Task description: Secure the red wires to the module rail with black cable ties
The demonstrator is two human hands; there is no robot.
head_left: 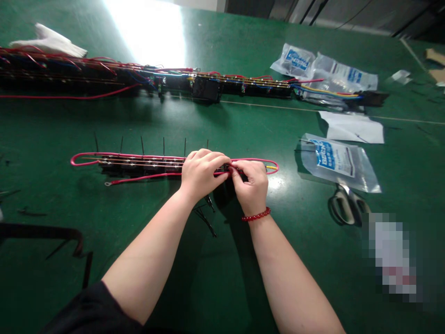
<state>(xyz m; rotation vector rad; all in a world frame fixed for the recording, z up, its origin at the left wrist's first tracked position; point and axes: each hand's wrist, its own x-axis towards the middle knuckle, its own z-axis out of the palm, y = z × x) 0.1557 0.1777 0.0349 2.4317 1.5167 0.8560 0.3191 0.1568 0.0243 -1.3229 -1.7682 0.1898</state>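
Note:
A narrow black strip (130,163) with a row of metal contacts lies on the green table. A red cable (156,176) loops round both its ends and finishes in a ring terminal (108,184) at the left. Several thin black cable ties (142,144) stick up along the strip's far side. My left hand (203,171) lies over the strip, thumb and fingers closed on the red cable. Against its fingertips, my right hand (252,181) pinches at the same spot; what is between its fingers is hidden. More loose black ties (206,220) lie near my left wrist.
A longer wired assembly (174,83) stretches across the back, with a white glove (52,41) behind it. Clear plastic bags (333,160), a white paper (354,127) and scissors (346,204) lie at the right. A black strap (41,232) rests at the left.

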